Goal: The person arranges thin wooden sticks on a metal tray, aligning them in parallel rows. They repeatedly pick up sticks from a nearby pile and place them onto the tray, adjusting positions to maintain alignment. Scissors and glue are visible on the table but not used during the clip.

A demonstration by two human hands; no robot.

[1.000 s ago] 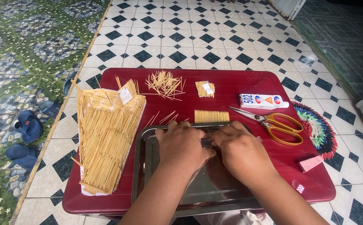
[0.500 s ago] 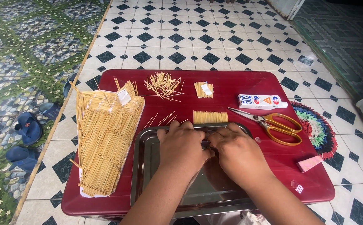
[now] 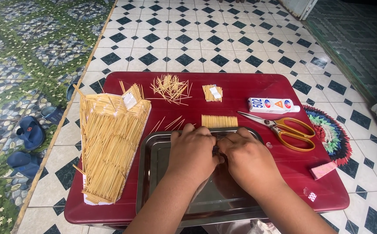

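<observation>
Hands, left (image 3: 191, 152) and right (image 3: 248, 159), meet over the steel tray (image 3: 153, 173); grip contents hidden, state unclear.

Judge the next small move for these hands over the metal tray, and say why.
Probably spread the hands slightly to expose the piece. The left hand and right hand press together over the steel tray, hiding whatever sits between the fingertips; the short row of sticks lies just beyond the tray's rim.

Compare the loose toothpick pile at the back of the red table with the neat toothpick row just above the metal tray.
The loose pile is scattered, sticks crossing at all angles; the neat row has sticks side by side, forming a flat rectangle. The pile lies farther back; the row sits by the metal tray. Both are pale toothpicks.
</observation>
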